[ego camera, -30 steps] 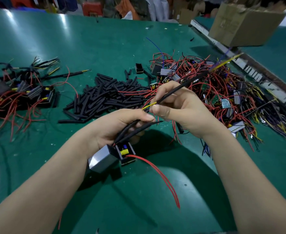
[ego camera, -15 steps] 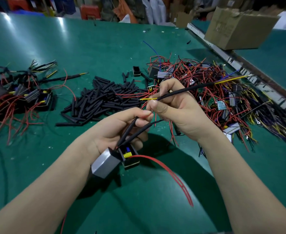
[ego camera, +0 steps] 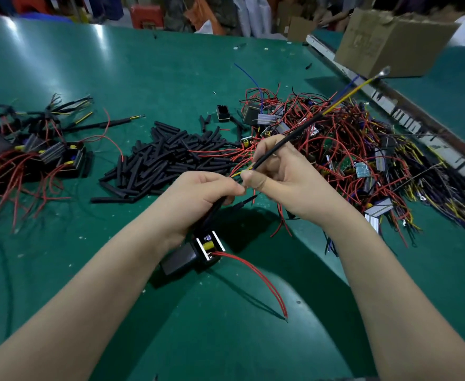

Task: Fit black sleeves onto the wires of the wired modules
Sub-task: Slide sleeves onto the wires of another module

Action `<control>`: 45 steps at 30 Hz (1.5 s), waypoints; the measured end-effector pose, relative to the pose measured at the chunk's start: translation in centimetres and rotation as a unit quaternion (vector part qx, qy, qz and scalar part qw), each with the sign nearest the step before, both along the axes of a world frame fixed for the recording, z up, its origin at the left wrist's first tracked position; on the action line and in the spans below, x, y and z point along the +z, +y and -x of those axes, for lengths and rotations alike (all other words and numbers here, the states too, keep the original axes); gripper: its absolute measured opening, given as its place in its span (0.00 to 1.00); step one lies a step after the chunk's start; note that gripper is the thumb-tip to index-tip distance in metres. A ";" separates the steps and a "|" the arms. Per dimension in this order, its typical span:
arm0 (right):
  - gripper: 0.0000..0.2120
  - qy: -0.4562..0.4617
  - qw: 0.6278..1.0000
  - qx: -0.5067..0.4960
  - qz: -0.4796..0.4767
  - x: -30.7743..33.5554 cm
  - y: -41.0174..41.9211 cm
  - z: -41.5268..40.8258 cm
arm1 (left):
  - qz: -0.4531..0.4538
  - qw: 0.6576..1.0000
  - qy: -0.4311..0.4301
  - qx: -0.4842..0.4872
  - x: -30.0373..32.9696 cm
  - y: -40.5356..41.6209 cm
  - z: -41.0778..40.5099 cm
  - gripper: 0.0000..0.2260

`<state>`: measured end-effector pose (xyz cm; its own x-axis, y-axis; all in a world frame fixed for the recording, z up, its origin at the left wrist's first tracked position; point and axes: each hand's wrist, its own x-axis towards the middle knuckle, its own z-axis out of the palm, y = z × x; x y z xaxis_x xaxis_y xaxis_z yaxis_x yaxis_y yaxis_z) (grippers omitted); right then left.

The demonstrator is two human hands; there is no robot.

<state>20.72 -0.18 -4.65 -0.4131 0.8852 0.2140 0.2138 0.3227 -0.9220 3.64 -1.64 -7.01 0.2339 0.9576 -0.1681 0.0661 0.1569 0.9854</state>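
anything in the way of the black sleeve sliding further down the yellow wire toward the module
Nothing visible blocks it. The black sleeve is pinched in the right hand; the yellow wire runs bare across the short gap to the left hand, which holds the module.

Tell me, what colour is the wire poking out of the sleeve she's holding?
Yellow wire, seen in the head view, beyond the black sleeve.

The lower run of the black sleeve (ego camera: 278,149) and the yellow wire (ego camera: 238,173) is hidden between the two hands, so where the wire ends cannot be told. The far side of the module (ego camera: 195,254) is covered by the left hand (ego camera: 198,199). The cardboard box (ego camera: 390,42) is cut off by the top edge, its print blurred beyond reading.
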 end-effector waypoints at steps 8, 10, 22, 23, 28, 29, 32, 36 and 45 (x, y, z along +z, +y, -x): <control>0.08 0.030 0.998 0.016 -0.055 0.0 -0.3 0.0 | 0.017 1.000 0.010 -0.016 0.3 -0.3 -0.1 0.13; 0.07 0.035 0.998 0.015 -0.050 -0.2 -0.4 0.2 | 0.009 1.000 0.018 -0.013 0.3 -0.4 -0.3 0.15; 0.12 0.121 0.982 -0.127 0.064 -1.8 0.5 1.0 | -0.306 0.930 0.179 0.099 0.2 -0.9 -0.8 0.07; 0.12 0.124 0.982 -0.124 0.075 -1.8 0.5 1.1 | -0.365 0.898 0.227 0.096 0.2 -1.0 -0.7 0.05; 0.11 0.112 0.970 -0.085 0.199 -1.0 0.4 0.5 | -0.491 0.815 0.300 0.061 0.0 -0.8 -0.3 0.04; 0.10 0.107 0.965 -0.082 0.225 -0.8 0.4 0.3 | -0.495 0.815 0.295 0.058 0.0 -0.8 -0.2 0.05; 0.11 0.115 0.949 -0.067 0.285 -0.4 0.6 0.0 | -0.496 0.822 0.272 0.065 0.1 -0.8 -0.2 0.04; 0.15 0.170 0.933 -0.034 0.316 -0.5 0.4 0.5 | -0.444 0.863 0.208 0.117 0.2 -0.8 -0.2 0.03; 0.03 0.132 0.974 -0.046 0.176 -0.2 0.3 0.4 | -0.346 0.920 0.133 0.129 0.2 -0.5 0.2 0.05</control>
